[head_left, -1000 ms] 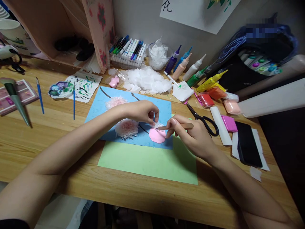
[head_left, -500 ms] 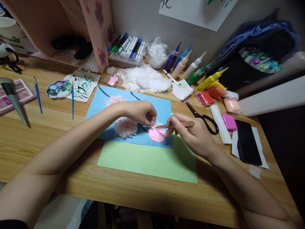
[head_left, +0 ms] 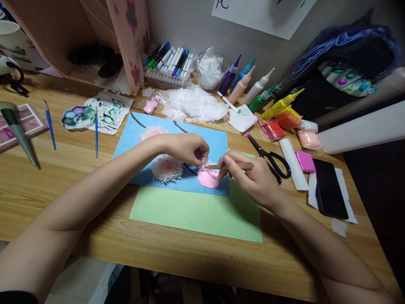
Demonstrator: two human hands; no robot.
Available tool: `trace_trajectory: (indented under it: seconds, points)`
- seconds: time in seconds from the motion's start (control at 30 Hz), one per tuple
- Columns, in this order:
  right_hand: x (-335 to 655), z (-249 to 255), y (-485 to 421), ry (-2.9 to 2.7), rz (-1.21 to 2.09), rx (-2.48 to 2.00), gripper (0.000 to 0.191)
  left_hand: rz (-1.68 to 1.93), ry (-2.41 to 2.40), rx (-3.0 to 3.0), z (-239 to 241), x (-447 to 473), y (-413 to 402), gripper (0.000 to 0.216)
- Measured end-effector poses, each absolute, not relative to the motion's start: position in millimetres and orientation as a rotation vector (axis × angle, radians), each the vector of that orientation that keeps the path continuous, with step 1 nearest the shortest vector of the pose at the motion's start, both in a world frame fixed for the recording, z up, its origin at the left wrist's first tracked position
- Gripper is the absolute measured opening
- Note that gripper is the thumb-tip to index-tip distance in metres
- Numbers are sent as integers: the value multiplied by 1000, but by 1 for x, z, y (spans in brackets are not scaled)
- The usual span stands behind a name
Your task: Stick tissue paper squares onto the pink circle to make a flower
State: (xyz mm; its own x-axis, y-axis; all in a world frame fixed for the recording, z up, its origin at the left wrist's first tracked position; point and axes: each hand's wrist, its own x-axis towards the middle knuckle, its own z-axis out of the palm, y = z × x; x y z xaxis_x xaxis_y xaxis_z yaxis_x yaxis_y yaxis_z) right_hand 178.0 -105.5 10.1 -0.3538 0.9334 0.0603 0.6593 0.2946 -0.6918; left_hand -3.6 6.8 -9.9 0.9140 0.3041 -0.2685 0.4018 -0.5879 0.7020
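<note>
My right hand grips a flat wooden stick, its tip reaching the upper edge of a pink clay disc. Thumb and fingers of my left hand are pinched on a small piece of white tissue paper at that same edge. The disc lies on a blue sheet with dark painted lines. Two fluffy pale pink tissue flowers, a lower one and an upper one, sit on the sheet, the upper one partly behind my left wrist.
Beneath the blue sheet lies a green sheet. Torn white tissue is heaped behind it. Black scissors, a phone and clay packets lie to the right. Paint bottles and a marker box stand at the back.
The wooden stick and my right hand have shifted slightly left toward the pinched tissue. My left hand stays almost in place at the disc's upper edge.
</note>
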Motion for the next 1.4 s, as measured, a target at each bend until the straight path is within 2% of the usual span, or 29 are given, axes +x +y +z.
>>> trace_trajectory:
  seconds: [0.27, 0.43, 0.9, 1.4]
  points:
    - [173, 7, -104, -2014, 920, -1516, 30, -211, 542, 2195, -7, -3, 5, 20]
    - [174, 4, -104, -1916, 999, -1511, 30, -291, 613, 2174, -7, -3, 6, 33]
    - [173, 4, -106, -1962, 897, -1485, 31, -314, 611, 2194, -11, -3, 7, 36]
    - [176, 11, -106, -2006, 864, -1439, 35, -230, 562, 2205, -12, -3, 8, 16]
